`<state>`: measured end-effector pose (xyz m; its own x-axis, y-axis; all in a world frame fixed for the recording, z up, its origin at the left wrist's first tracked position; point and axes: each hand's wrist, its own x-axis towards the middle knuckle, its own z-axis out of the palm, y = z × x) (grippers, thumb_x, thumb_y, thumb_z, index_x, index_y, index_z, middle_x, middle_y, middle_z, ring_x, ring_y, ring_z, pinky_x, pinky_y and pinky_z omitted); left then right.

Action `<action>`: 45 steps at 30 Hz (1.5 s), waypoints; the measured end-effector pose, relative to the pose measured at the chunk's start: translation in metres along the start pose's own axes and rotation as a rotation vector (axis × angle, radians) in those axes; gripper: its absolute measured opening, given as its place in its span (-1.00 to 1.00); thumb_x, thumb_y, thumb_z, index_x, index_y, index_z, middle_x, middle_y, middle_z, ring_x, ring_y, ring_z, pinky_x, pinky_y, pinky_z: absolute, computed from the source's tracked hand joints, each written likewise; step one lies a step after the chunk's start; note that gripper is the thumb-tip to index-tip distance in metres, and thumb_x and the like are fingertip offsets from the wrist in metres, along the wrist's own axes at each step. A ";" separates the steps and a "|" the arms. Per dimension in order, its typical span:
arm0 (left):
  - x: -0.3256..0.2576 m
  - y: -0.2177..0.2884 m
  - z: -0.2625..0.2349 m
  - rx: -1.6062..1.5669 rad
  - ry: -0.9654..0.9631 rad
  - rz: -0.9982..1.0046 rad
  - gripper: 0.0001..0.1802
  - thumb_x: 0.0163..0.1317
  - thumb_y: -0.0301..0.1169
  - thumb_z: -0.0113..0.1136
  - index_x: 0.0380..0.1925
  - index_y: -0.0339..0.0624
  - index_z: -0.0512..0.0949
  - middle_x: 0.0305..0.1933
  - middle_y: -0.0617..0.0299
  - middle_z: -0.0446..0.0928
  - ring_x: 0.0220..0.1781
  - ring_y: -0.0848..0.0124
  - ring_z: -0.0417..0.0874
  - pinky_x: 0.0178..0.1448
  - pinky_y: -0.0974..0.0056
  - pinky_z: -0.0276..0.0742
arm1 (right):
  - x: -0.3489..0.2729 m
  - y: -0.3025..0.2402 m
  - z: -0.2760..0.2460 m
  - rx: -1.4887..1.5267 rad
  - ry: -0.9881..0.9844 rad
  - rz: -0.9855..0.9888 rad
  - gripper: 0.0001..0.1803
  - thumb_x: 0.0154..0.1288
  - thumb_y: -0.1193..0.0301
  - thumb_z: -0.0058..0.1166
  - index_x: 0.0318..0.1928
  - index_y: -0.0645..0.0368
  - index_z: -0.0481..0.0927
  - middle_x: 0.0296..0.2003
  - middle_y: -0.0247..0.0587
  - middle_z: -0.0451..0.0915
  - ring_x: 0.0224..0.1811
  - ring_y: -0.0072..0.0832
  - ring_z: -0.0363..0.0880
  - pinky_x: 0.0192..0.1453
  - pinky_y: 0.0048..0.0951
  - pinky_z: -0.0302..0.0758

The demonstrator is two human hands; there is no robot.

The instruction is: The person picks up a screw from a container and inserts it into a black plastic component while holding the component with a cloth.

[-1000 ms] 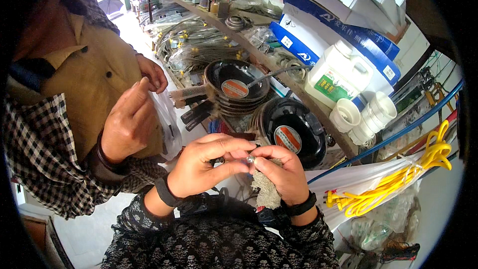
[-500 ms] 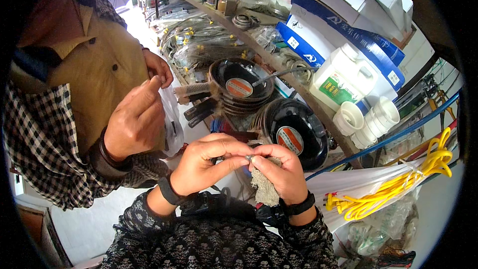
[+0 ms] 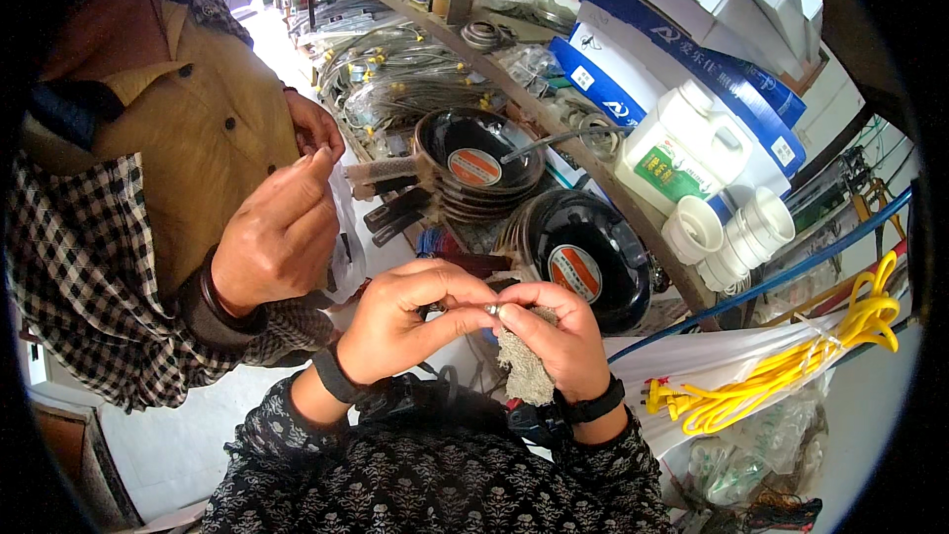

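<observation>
Head view shows the left hand [image 3: 400, 321] and the right hand [image 3: 554, 336] meeting in the middle. Both grips are pinching a small shiny metal piece [image 3: 491, 309] between the fingertips. The right hand also holds a grey scrub pad [image 3: 524, 371] under it. The piece looks partly rubbed; more rubbing seems left. Black pans [image 3: 479, 163] sit on the shelf behind. Another person's hand [image 3: 282, 232] is close by.

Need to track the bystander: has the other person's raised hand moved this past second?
Yes. The other person's hand has drifted down and right, closer to the stacked pans.
</observation>
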<state>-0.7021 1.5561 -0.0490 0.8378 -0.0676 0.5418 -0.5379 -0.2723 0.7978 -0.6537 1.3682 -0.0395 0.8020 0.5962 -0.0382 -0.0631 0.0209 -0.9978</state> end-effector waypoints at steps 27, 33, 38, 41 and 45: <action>0.006 0.012 0.012 0.074 0.024 -0.059 -0.76 -0.06 -0.49 0.37 -0.33 -0.27 0.61 -0.37 0.15 0.60 -0.37 0.39 0.57 -0.26 0.37 0.47 | -0.001 0.010 -0.013 0.062 -0.125 -0.114 -0.78 0.28 0.43 0.07 -0.13 0.30 0.54 -0.26 -0.36 0.57 -0.19 -0.69 0.47 -0.08 -0.60 0.42; 0.005 0.011 0.017 0.246 0.027 0.104 -0.81 -0.08 -0.51 0.36 -0.38 -0.13 0.66 -0.36 0.22 0.60 -0.34 0.34 0.59 -0.23 0.33 0.47 | -0.001 0.016 -0.021 0.041 -0.143 -0.089 -0.76 0.28 0.40 0.06 -0.12 0.30 0.52 -0.25 -0.37 0.56 -0.19 -0.71 0.45 -0.10 -0.63 0.41; 0.006 0.012 0.021 0.265 0.037 0.044 -0.78 -0.15 -0.43 0.42 -0.42 -0.15 0.65 -0.41 0.22 0.60 -0.37 0.32 0.60 -0.25 0.31 0.48 | -0.002 0.015 -0.025 0.026 -0.186 -0.157 -0.76 0.28 0.40 0.06 -0.12 0.30 0.52 -0.25 -0.35 0.55 -0.19 -0.70 0.46 -0.10 -0.62 0.42; 0.006 0.011 0.023 0.227 0.047 0.034 -0.77 -0.17 -0.42 0.43 -0.44 -0.16 0.65 -0.42 0.22 0.60 -0.38 0.31 0.60 -0.25 0.31 0.48 | -0.002 0.021 -0.025 0.096 -0.189 -0.126 -0.77 0.27 0.42 0.06 -0.12 0.30 0.52 -0.25 -0.33 0.57 -0.20 -0.68 0.48 -0.09 -0.60 0.43; 0.007 0.017 0.026 0.253 0.058 0.086 -0.77 -0.17 -0.43 0.43 -0.43 -0.15 0.65 -0.41 0.22 0.60 -0.37 0.31 0.61 -0.26 0.32 0.49 | -0.003 0.016 -0.025 -0.009 -0.166 -0.140 -0.77 0.27 0.43 0.06 -0.12 0.31 0.52 -0.24 -0.32 0.58 -0.18 -0.68 0.48 -0.08 -0.59 0.43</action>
<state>-0.7033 1.5258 -0.0387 0.7793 -0.0478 0.6248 -0.5604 -0.4995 0.6607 -0.6421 1.3471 -0.0563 0.6933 0.7122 0.1100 0.0481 0.1066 -0.9931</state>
